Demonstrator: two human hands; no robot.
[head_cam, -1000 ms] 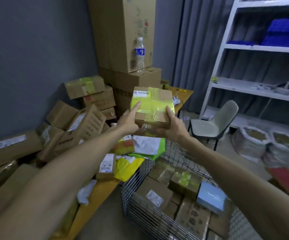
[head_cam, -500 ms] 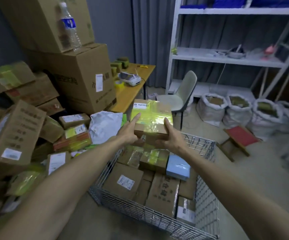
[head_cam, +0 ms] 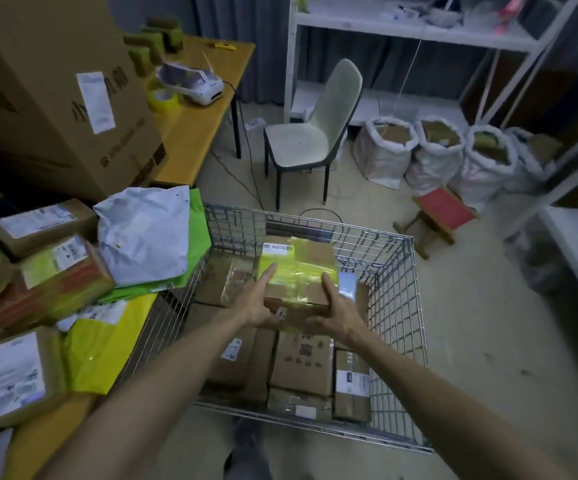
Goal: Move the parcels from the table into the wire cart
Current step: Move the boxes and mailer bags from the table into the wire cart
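head view: a person's two bare arms reach forward over a wire cart [head_cam: 396, 299] that stands against the table's [head_cam: 194, 133] right edge.
taped parcel [head_cam: 298, 268]: a brown carton wrapped in yellow tape with a white label at its far left corner; held level between both hands, inside the cart's rim, towards the far half, above the parcels lying there.
left hand [head_cam: 258, 303]: on the parcel's near left corner; fingers fairly straight along the left side, thumb across the near face; it clasps the carton.
right hand [head_cam: 338, 308]: on the near right corner; thumb up along the right edge, fingers curled across the near face; it grips the carton too.
contact below: cannot tell whether the parcel rests on the boxes under it.
cart load [head_cam: 301, 362]: brown cartons packed flat; a pale blue box [head_cam: 346, 285] shows just beside the right thumb.
table pile [head_cam: 52, 278]: labelled cartons and a white mailer bag [head_cam: 145, 237] near the table's right edge, apart from both hands.
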